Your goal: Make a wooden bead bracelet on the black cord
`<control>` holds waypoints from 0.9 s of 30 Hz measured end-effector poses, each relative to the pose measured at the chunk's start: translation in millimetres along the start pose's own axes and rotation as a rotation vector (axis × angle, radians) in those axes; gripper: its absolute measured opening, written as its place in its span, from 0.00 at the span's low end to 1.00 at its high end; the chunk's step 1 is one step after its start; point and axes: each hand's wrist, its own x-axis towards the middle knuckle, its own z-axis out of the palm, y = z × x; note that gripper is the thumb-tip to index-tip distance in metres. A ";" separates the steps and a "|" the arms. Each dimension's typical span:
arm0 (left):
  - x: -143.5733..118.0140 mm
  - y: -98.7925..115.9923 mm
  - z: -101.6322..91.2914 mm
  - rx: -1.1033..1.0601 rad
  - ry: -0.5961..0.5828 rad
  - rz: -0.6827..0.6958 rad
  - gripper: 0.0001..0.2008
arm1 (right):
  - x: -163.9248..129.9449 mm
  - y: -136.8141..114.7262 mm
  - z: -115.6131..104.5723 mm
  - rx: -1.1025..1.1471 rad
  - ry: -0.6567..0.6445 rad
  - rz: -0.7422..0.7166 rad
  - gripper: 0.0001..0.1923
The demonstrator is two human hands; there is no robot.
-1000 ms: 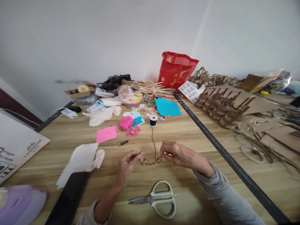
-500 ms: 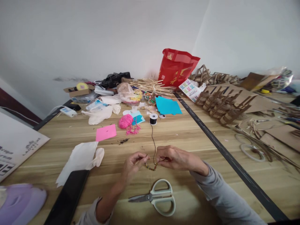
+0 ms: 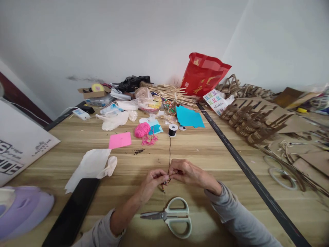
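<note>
My left hand (image 3: pixel 156 181) and my right hand (image 3: pixel 185 172) meet above the table, fingertips pinched close together on a black cord (image 3: pixel 170 151). The cord runs back from my fingers to a white spool (image 3: pixel 173 130) wound with black. Beneath the fingertips hangs a short beaded string (image 3: pixel 163 187) in mixed colours, partly hidden by the left fingers. Which cord end each hand pinches is too small to make out. Just in front of my hands, scissors (image 3: pixel 177 217) with pale green handles lie on the wood, blades pointing left.
Pink yarn (image 3: pixel 142 130), a pink paper (image 3: pixel 120 140) and black cord scraps (image 3: pixel 138 151) lie beyond my hands. A phone (image 3: pixel 74 209) is at left. Small woven chairs (image 3: pixel 253 127) stand at right, a red bag (image 3: pixel 204 75) behind.
My hands have come together from a small gap; the left moved right. The beaded string, earlier a curve spanning between them, now hangs bunched below the fingertips. The view has shifted slightly.
</note>
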 end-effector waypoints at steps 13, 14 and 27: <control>-4.8 5.2 2.4 0.168 0.067 0.147 0.12 | -6.8 -9.8 -11.7 -0.241 -0.056 0.031 0.06; -4.7 3.8 1.9 0.185 0.076 0.158 0.12 | -8.1 -11.0 -13.5 -0.258 -0.056 0.037 0.06; -7.0 3.7 3.7 0.197 -0.002 0.070 0.13 | -21.0 -0.8 -35.2 -0.373 0.010 0.142 0.07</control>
